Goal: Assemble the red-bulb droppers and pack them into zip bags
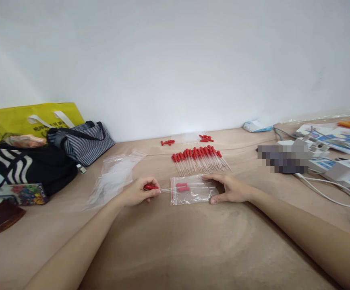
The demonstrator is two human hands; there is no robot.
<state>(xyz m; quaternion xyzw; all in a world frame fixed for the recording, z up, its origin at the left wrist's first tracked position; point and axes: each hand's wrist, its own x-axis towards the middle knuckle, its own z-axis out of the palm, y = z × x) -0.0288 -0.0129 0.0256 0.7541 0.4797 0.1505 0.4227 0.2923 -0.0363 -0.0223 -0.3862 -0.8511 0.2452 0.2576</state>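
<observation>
My left hand (141,191) is closed on droppers with red bulbs (151,187); their thin clear stems point right and reach the red-striped opening of a clear zip bag (193,197). Two red bulbs (183,188) show inside that bag. At the bag's right end lies my right hand (227,188), thumb and fingers spread apart, fingertips touching the plastic. Behind the bag is a row of several red-bulbed droppers (197,155), stems toward me. Farther back, loose red bulbs (167,142) and more red bulbs (206,138) flank some clear stems (190,139).
Empty clear bags (114,175) are piled left of my left hand. Farther left stand a striped bag (85,143), a black bag (38,165) and a yellow bag (69,109). Chargers (348,171), white cables (322,189) and a tissue pack (257,126) lie at the right.
</observation>
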